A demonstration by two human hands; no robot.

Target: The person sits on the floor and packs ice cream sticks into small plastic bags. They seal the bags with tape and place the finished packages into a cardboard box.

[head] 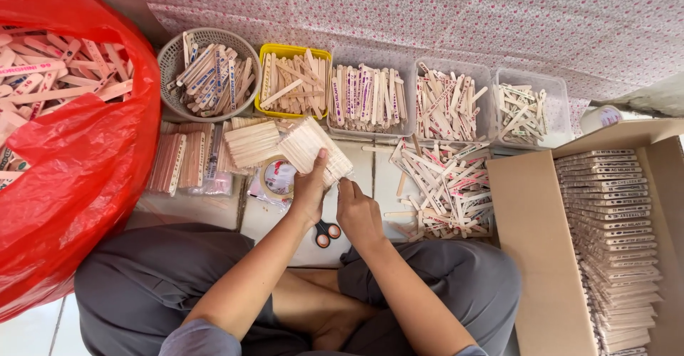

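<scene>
The person sits cross-legged on the tiled floor (214, 213), and both hands meet over it, just in front of the knees. The left hand (310, 188) grips a fanned bundle of plain pale wooden sticks (313, 148); its fingers (320, 162) curl around the near end of the bundle, thumb pressed on top, so the sticks jut up and away from the palm. The right hand (358, 212) sits just beside it, its fingers bunched together and touching the lower right edge of the same bundle; whether they pinch a single stick cannot be told.

Under the left hand lies a roll of clear tape (274, 179), and a pair of scissors with orange-and-black handles (326, 233) lies on the floor between the two wrists. Left of the bundle are a second stack of plain sticks (251, 142) and flat bundled packs of sticks (182, 160).

Along the far edge of the floor, against the patterned cloth, stands a row of containers holding printed sticks: a round grey mesh basket (171, 60), a yellow rectangular tub (285, 48), and three clear plastic tubs (484, 71). A loose heap of printed sticks (445, 181) lies right of the hands. At the right edge an open cardboard box (531, 220) holds neat stacked rows of sticks, and at the left a red plastic bag (85, 163) holds more.
</scene>
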